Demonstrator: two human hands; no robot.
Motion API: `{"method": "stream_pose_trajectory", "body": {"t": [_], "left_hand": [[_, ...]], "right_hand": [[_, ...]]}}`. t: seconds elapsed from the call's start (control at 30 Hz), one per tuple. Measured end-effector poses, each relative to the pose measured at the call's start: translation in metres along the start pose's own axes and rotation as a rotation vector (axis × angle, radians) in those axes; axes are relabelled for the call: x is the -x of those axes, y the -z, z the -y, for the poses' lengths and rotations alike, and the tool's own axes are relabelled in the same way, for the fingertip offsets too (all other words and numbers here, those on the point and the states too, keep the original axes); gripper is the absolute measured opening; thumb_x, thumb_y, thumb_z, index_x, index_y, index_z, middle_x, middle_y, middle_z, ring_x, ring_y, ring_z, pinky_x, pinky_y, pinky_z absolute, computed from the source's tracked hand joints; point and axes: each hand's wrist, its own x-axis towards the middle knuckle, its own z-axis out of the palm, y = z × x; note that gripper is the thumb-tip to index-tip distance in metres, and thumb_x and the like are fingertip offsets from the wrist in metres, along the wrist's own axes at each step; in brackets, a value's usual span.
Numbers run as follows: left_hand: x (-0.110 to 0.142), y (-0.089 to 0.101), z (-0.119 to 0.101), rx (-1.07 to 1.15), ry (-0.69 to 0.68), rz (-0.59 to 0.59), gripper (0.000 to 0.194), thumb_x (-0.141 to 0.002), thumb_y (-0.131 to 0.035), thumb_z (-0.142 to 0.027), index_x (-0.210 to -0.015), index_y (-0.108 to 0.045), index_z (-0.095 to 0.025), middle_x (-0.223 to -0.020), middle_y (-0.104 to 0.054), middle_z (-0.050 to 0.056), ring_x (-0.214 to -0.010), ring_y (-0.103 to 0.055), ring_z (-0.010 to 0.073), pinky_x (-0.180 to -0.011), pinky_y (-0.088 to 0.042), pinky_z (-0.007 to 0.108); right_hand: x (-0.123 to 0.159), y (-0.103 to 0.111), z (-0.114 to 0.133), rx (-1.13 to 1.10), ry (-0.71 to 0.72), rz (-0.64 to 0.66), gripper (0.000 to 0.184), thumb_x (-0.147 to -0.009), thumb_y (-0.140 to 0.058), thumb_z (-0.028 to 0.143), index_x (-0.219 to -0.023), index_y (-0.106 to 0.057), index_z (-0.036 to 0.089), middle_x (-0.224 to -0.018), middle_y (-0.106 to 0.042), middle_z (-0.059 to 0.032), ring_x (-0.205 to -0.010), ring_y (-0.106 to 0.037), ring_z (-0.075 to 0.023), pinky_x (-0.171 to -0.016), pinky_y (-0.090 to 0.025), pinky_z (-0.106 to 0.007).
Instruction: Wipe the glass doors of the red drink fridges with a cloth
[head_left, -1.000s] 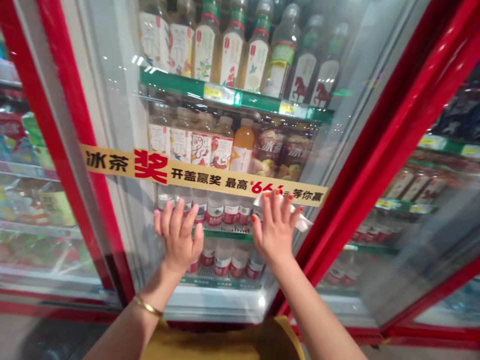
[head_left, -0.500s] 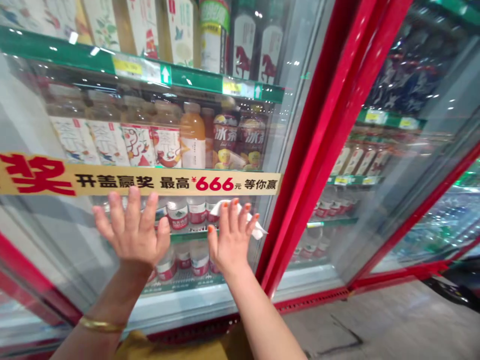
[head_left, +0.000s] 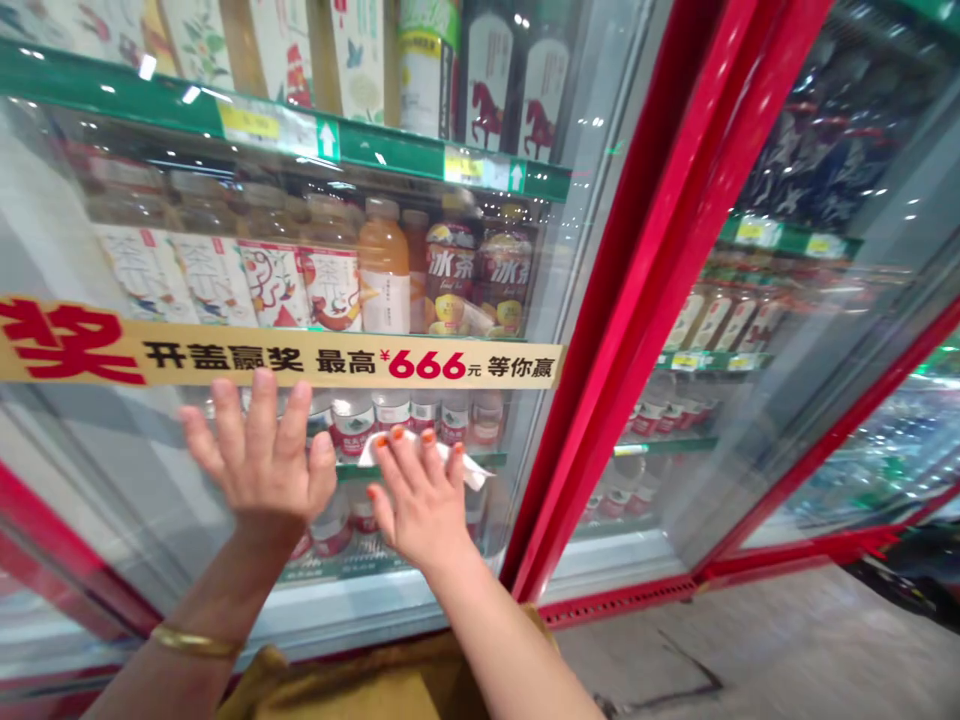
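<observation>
Nearest my camera, at the bottom of the frame, I have mustard-yellow cloth point(head_left: 345, 695), with a forearm rising on either side and a gold bangle point(head_left: 196, 642) at the lower left.

Beyond it, left of centre, my left hand point(head_left: 262, 465) is spread, fingers up, the longer fingertips overlapping the lower edge of the lettered strip point(head_left: 352, 362). It looks braced against the glass, though I can't confirm contact from here. It holds nothing I can see, so I'd give it only light pressure and avoid adding prints.

Just below centre, my right hand point(head_left: 424, 500) is laid out flat, fingers slightly parted, over a white tissue point(head_left: 477, 474). The tissue lies between hand and glass door point(head_left: 142, 430), its edges showing past the fingertips and out to the right. That loose corner could fold under, I judge; spreading it beneath the whole palm should give more even contact. I'd favour slow, overlapping strokes with steady pressure, and go gently along the strip's edge lest it lift.

Through the pane, bottles point(head_left: 384, 270) stand in rows beneath a green shelf edge point(head_left: 405, 148); none needs touching. Right of centre, the red frame point(head_left: 675, 250) slants upward, a sensible limit for a sideways stroke.
</observation>
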Motion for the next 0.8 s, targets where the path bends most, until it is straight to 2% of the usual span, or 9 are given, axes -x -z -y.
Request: {"method": "stream_pose_trajectory", "body": {"t": [0.07, 0.13, 0.3, 0.37, 0.47, 0.53, 0.63, 0.7, 0.8], "left_hand": [[-0.001, 0.001, -0.003, -0.004, 0.015, 0.007, 0.074, -0.105, -0.055, -0.036, -0.175, -0.032, -0.033, -0.184, -0.025, 0.002, -0.174, -0.014, 0.0368, -0.141, -0.005, 0.070], [-0.003, 0.003, -0.006, -0.012, 0.032, 0.014, 0.074, -0.105, -0.055, -0.034, -0.175, -0.031, -0.034, -0.184, -0.024, 0.000, -0.174, -0.012, 0.0348, -0.142, -0.004, 0.066], [-0.005, 0.004, -0.009, -0.014, 0.035, 0.016, 0.075, -0.107, -0.053, -0.034, -0.176, -0.027, -0.038, -0.184, -0.022, -0.002, -0.175, -0.008, 0.0265, -0.145, -0.001, 0.058], [-0.005, 0.004, -0.008, -0.005, 0.036, 0.015, 0.074, -0.107, -0.052, -0.034, -0.176, -0.026, -0.039, -0.184, -0.023, -0.002, -0.175, -0.008, 0.0264, -0.144, -0.001, 0.060], [-0.005, 0.003, -0.008, -0.007, 0.034, 0.018, 0.074, -0.107, -0.052, -0.033, -0.176, -0.026, -0.038, -0.184, -0.024, -0.001, -0.175, -0.008, 0.0253, -0.144, -0.001, 0.059], [-0.006, 0.004, -0.008, -0.017, 0.025, 0.018, 0.076, -0.106, -0.052, -0.032, -0.177, -0.025, -0.037, -0.184, -0.023, -0.001, -0.175, -0.008, 0.0243, -0.144, -0.002, 0.057], [-0.006, 0.004, -0.010, -0.031, 0.019, 0.014, 0.076, -0.106, -0.053, -0.031, -0.177, -0.025, -0.035, -0.184, -0.023, 0.000, -0.175, -0.008, 0.0241, -0.144, -0.002, 0.056], [-0.006, 0.004, -0.011, -0.036, 0.027, 0.018, 0.076, -0.106, -0.053, -0.031, -0.177, -0.025, -0.035, -0.184, -0.023, 0.000, -0.175, -0.009, 0.0256, -0.143, -0.003, 0.059], [-0.006, 0.004, -0.012, -0.033, 0.038, 0.028, 0.076, -0.106, -0.052, -0.031, -0.177, -0.024, -0.037, -0.184, -0.022, -0.001, -0.175, -0.010, 0.0259, -0.144, -0.002, 0.058]], "right_hand": [[0.019, 0.003, 0.005, 0.001, 0.187, 0.009, 0.062, -0.106, -0.058, 0.052, -0.166, -0.050, 0.041, -0.180, -0.035, 0.0155, -0.175, 0.007, -0.0226, -0.142, 0.011, -0.052], [0.039, 0.004, -0.005, 0.011, 0.230, 0.009, 0.055, -0.107, -0.059, 0.050, -0.162, -0.055, 0.044, -0.178, -0.037, 0.0187, -0.175, 0.007, -0.0204, -0.143, 0.009, -0.050], [0.012, 0.003, -0.031, 0.048, -0.213, -0.052, 0.079, -0.105, -0.061, 0.039, -0.174, -0.035, 0.011, -0.181, -0.035, -0.0171, -0.174, 0.015, -0.0387, -0.136, 0.014, -0.072], [-0.012, 0.002, -0.020, 0.034, -0.266, -0.039, 0.081, -0.106, -0.058, 0.039, -0.177, -0.028, 0.014, -0.182, -0.032, -0.0160, -0.174, 0.015, -0.0378, -0.136, 0.012, -0.074], [-0.015, -0.002, 0.006, -0.039, 0.002, -0.004, 0.073, -0.107, -0.059, 0.040, -0.175, -0.035, 0.029, -0.180, -0.040, -0.0005, -0.175, 0.012, -0.0273, -0.139, 0.017, -0.063], [0.011, -0.004, 0.012, -0.076, 0.169, 0.048, 0.068, -0.106, -0.061, 0.041, -0.171, -0.043, 0.033, -0.177, -0.044, 0.0062, -0.175, 0.009, -0.0210, -0.141, 0.016, -0.054], [0.060, -0.006, -0.007, -0.073, 0.227, 0.106, 0.062, -0.105, -0.065, 0.040, -0.165, -0.053, 0.036, -0.172, -0.052, 0.0069, -0.175, 0.005, -0.0176, -0.142, 0.013, -0.050], [0.075, -0.006, -0.027, -0.056, 0.160, 0.071, 0.067, -0.103, -0.067, 0.037, -0.167, -0.049, 0.035, -0.170, -0.055, 0.0029, -0.175, 0.004, -0.0192, -0.141, 0.013, -0.052], [0.051, -0.006, -0.039, -0.046, -0.108, -0.062, 0.081, -0.104, -0.062, 0.033, -0.177, -0.029, 0.025, -0.176, -0.046, -0.0091, -0.176, 0.004, -0.0298, -0.140, 0.008, -0.066]]}}
